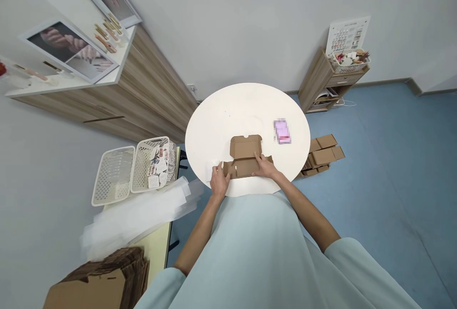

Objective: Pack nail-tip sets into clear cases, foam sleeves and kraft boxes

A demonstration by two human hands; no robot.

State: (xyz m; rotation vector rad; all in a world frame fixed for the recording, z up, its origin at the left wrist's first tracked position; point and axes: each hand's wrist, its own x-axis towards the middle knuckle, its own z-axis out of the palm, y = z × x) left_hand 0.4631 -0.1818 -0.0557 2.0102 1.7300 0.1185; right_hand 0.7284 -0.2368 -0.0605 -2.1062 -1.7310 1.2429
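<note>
A brown cardboard box [246, 148], partly folded with its lid flap standing open, lies near the front edge of the round white table [246, 102]. My left hand [219, 181] grips the box's left end, thumb on the near side and fingers around the side flap. At the other end, my right hand [264, 166] holds the right side, its index finger reaching up to the fold and its thumb along the front wall. Just left of my left hand lies a small white item [210, 170], too faint to name. A blurred pink-purple rectangle [282, 131] rests to the right.
On the left side table are white plastic baskets [113, 175], white translucent sheets [143, 214] and a stack of flat cardboard [89, 290]. Folded boxes [323, 149] are piled low beyond the table's right edge. A wooden cabinet [153, 85] and a small drawer unit [321, 78] stand behind.
</note>
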